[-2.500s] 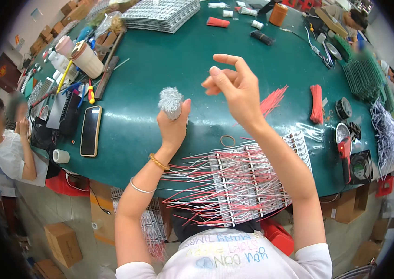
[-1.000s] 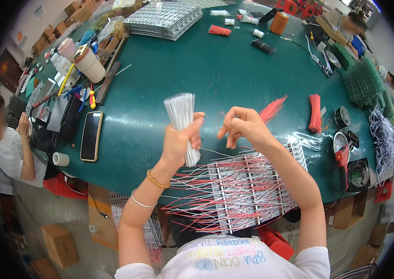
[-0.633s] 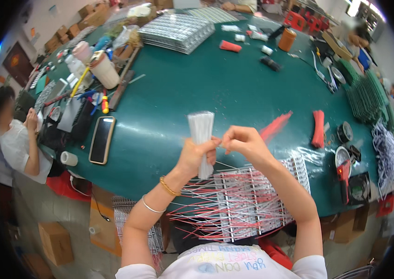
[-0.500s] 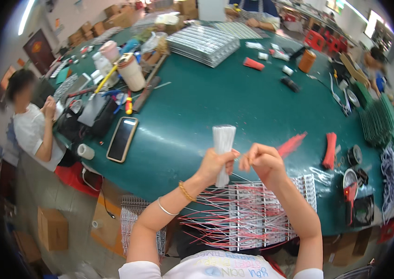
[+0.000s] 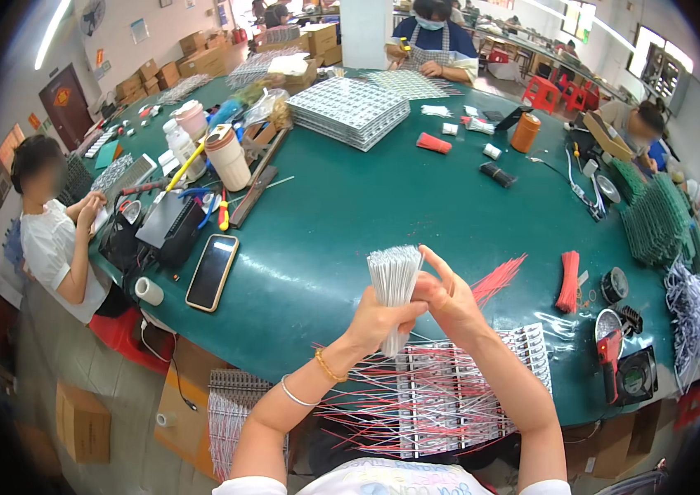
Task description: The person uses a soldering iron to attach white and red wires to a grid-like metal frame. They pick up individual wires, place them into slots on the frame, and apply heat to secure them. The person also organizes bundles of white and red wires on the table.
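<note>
The head view looks from above the wearer, steeply downward yet forward across the green table (image 5: 309, 223), which fills mid-frame. Its wide lens bends edges inside a dark rim. The left hand (image 5: 383, 320) and right hand (image 5: 456, 307) appear near, below and right of centre; the white pillar (image 5: 364, 35) stands well away, top centre.

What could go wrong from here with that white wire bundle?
The white wire bundle might shed strands if the left hand loosens; its upper ends are free. Strands could drop among the red and white leads splayed from the nearby panel. The right hand might brush the loose red wires just beyond it.
</note>
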The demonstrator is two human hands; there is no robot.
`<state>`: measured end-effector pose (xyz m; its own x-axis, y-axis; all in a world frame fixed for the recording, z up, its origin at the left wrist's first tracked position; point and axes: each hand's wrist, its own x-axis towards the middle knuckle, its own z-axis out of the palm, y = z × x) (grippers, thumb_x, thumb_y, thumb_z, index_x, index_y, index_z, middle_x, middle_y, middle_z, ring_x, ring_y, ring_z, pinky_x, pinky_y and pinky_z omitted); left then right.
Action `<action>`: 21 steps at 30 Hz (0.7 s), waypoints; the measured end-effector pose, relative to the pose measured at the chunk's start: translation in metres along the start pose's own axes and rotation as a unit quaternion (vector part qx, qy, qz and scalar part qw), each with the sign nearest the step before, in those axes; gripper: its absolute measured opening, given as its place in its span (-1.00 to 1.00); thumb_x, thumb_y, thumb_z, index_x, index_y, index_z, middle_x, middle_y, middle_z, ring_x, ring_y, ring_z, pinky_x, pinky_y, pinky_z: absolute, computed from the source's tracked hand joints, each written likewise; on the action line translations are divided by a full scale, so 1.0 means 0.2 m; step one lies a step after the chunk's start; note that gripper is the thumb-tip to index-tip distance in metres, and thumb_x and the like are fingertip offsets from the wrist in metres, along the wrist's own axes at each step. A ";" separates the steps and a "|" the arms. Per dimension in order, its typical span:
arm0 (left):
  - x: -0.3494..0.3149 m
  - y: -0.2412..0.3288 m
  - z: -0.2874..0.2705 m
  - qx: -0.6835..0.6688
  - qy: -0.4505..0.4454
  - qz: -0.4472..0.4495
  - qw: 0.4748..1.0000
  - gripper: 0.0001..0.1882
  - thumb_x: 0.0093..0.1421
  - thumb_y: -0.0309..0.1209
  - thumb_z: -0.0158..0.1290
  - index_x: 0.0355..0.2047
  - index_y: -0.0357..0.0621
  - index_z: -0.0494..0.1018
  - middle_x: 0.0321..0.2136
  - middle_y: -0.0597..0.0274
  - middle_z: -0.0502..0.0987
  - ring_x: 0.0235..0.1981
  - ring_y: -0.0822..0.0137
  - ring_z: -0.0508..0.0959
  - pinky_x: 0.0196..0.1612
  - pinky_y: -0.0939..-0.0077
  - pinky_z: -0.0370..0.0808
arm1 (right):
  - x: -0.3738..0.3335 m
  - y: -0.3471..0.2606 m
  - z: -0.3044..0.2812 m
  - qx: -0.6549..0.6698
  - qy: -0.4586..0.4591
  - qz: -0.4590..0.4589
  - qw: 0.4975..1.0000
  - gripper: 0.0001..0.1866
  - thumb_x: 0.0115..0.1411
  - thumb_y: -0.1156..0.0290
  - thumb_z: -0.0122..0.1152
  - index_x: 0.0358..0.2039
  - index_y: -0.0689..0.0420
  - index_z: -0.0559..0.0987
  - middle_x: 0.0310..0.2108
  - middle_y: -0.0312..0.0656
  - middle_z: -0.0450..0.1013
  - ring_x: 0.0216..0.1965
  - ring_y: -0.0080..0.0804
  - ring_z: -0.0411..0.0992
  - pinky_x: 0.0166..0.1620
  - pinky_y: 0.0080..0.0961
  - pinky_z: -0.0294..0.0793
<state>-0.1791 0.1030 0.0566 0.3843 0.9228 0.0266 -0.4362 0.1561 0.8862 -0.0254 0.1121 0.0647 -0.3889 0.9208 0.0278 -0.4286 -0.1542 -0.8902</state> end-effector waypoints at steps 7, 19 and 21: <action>-0.04 0.01 -0.04 0.115 -0.125 -0.094 0.981 -0.77 0.01 -0.41 0.18 -0.32 -0.23 0.49 -0.56 0.33 0.46 -0.61 0.56 0.40 -0.59 0.63 0.31 | -0.06 -0.16 0.02 -0.248 -0.089 -0.061 0.963 0.33 -0.38 0.16 0.58 0.29 0.17 -0.14 0.00 0.01 0.33 0.02 -0.29 0.32 0.08 -0.41 0.24; -0.12 0.03 0.14 0.628 -0.206 0.039 0.749 -0.79 -0.09 -0.40 0.16 -0.42 -0.18 0.46 -0.49 0.05 0.51 -0.46 0.01 0.53 -0.39 0.22 0.47 | -0.07 -0.33 0.09 -0.482 -0.118 -0.007 0.868 -0.44 0.10 0.34 0.19 0.11 0.20 0.31 -0.09 -0.04 0.44 -0.01 -0.20 0.38 0.10 -0.33 0.25; -0.13 0.03 0.10 0.479 -0.205 0.229 0.822 -0.78 -0.09 -0.41 0.16 -0.39 -0.16 0.47 -0.43 0.00 0.52 -0.46 0.00 0.53 -0.42 0.22 0.47 | 0.00 -0.30 -0.03 -0.516 -0.064 0.072 0.851 -0.59 0.14 0.34 0.15 0.01 0.17 0.45 -0.20 -0.10 0.52 -0.14 -0.27 0.46 0.05 -0.34 0.28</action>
<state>-0.1752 0.0734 0.0696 0.6858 0.5805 0.4390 0.1547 -0.7057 0.6914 0.0058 0.1234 0.1157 -0.4903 0.8627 -0.1243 0.5503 0.1958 -0.8117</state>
